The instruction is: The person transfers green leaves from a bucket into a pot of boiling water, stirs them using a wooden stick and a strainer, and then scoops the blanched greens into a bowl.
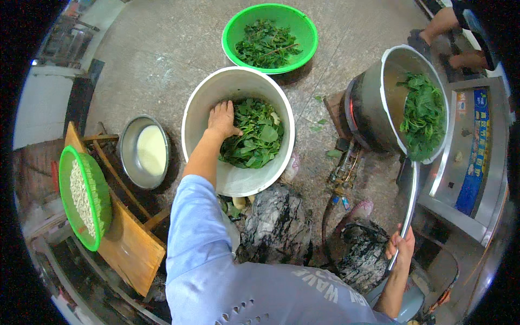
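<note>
My left hand [222, 121] reaches inside a deep metal pot [195, 95], its fingers stretched out and the thumb apart. It rests at the edge of a heap of raw green leaves [260, 138]; nothing shows in its grasp. At the right, my right hand [401, 245] is wrapped around a long metal handle [413, 191]. That handle runs up to the rim of a tall cooking pot [367, 97] with wet, dark green leaves [424, 118] at its mouth. The leaves hide the tool's head. Brownish liquid shows beside them.
Under the cooking pot a burner [352, 107] glows red. A green basin [229, 36] of leaves stands ahead. To the left are a steel bowl [128, 162] with pale liquid and a green basket [103, 207] of whitish pieces on a wooden board [130, 243]. Another person's arm [440, 24] appears upper right.
</note>
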The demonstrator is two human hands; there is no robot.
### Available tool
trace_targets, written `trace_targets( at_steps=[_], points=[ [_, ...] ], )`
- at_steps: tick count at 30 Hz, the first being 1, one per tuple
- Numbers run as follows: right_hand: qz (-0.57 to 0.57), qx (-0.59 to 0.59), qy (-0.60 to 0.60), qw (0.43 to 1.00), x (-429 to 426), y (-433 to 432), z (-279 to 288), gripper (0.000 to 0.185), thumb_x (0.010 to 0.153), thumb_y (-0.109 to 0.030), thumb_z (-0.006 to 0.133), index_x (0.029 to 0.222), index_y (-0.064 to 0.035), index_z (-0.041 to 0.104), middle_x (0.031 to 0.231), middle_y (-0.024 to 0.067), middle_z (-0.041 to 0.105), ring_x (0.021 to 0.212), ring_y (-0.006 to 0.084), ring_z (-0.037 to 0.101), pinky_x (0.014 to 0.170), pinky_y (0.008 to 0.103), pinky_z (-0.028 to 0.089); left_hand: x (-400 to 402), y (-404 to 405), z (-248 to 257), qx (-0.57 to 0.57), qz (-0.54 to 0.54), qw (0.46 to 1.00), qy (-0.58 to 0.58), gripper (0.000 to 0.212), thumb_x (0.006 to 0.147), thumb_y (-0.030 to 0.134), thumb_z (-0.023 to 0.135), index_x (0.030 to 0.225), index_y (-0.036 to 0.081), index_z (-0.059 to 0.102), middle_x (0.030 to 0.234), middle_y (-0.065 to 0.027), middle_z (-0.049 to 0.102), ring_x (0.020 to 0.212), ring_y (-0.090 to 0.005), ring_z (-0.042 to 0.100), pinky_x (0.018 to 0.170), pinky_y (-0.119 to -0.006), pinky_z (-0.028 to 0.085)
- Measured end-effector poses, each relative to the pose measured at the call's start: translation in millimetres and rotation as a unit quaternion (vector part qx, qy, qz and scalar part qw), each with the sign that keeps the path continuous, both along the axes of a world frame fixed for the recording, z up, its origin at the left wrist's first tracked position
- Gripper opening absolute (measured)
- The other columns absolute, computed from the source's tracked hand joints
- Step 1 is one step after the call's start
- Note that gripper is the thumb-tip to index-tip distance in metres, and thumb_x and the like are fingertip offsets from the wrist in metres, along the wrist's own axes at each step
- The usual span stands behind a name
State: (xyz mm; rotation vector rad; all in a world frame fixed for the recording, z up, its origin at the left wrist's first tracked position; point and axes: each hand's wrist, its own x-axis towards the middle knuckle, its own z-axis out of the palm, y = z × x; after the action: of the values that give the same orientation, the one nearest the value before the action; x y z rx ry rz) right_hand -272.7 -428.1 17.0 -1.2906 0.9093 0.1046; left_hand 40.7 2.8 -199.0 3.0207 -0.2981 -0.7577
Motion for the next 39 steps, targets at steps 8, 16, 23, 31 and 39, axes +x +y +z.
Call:
trace_targets(
  at_steps=[8, 16, 23, 31, 39],
  points=[
    [-0.018, 0.02, 0.015, 1.0, -12.3, -6.8, -8.1, 0.042, 0.072, -0.014, 0.065, 0.104, -0.0053, 0.038, 0.054, 0.0018, 0.041, 0.032, 0.0106, 0.037, 0.026, 0.0245, 0.032, -51.6, -60.5, -49.2, 0.037, 0.064, 0.969, 0.236, 0.12, 0.054, 0.051, 0.072, 0.138, 0.015, -0.006, 0.139, -0.0272, 0.004, 0.128, -0.0427, 0.01, 0.095, -0.062, 0.019],
    [-0.023, 0.018, 0.027, 0.999, -16.9, -14.4, -14.0, 0.041, 0.073, -0.014, 0.062, 0.105, -0.0049, 0.037, 0.055, 0.0025, 0.04, 0.033, 0.0098, 0.036, 0.026, 0.023, 0.032, -33.6, -73.0, -52.6, 0.083, 0.046, 0.983, 0.159, 0.119, 0.057, 0.045, 0.075, 0.137, 0.014, -0.008, 0.134, -0.0205, 0.025, 0.12, -0.0366, 0.03, 0.091, -0.056, 0.029],
    [-0.033, 0.007, 0.047, 0.998, -12.9, -12.9, -14.3, 0.042, 0.075, -0.016, 0.063, 0.105, -0.0052, 0.036, 0.055, 0.0018, 0.04, 0.033, 0.0087, 0.036, 0.027, 0.0223, 0.032, -6.2, -44.6, -75.0, 0.054, 0.094, 0.983, 0.148, 0.106, 0.065, 0.031, 0.073, 0.138, 0.024, -0.003, 0.128, -0.012, 0.038, 0.114, -0.0308, 0.041, 0.087, -0.054, 0.035],
    [-0.042, 0.026, 0.029, 0.998, -14.3, -11.5, -15.2, 0.038, 0.075, -0.012, 0.06, 0.104, -0.0048, 0.037, 0.056, 0.0023, 0.04, 0.033, 0.0092, 0.036, 0.027, 0.0228, 0.032, 4.0, -51.8, -85.5, 0.022, 0.054, 0.987, 0.152, 0.077, 0.067, 0.007, 0.062, 0.133, 0.028, 0.028, 0.143, -0.0093, 0.009, 0.123, -0.0369, 0.029, 0.095, -0.054, 0.03],
    [-0.033, 0.027, 0.005, 0.999, -12.2, -3.6, -18.1, 0.037, 0.075, -0.013, 0.061, 0.104, -0.0045, 0.039, 0.057, 0.0021, 0.041, 0.034, 0.0082, 0.036, 0.027, 0.0216, 0.032, -15.3, -36.7, -61.1, 0.019, 0.047, 0.993, 0.103, 0.068, 0.07, 0.006, 0.059, 0.131, 0.02, 0.032, 0.124, -0.0104, 0.043, 0.113, -0.0316, 0.042, 0.087, -0.044, 0.04]
  ],
)
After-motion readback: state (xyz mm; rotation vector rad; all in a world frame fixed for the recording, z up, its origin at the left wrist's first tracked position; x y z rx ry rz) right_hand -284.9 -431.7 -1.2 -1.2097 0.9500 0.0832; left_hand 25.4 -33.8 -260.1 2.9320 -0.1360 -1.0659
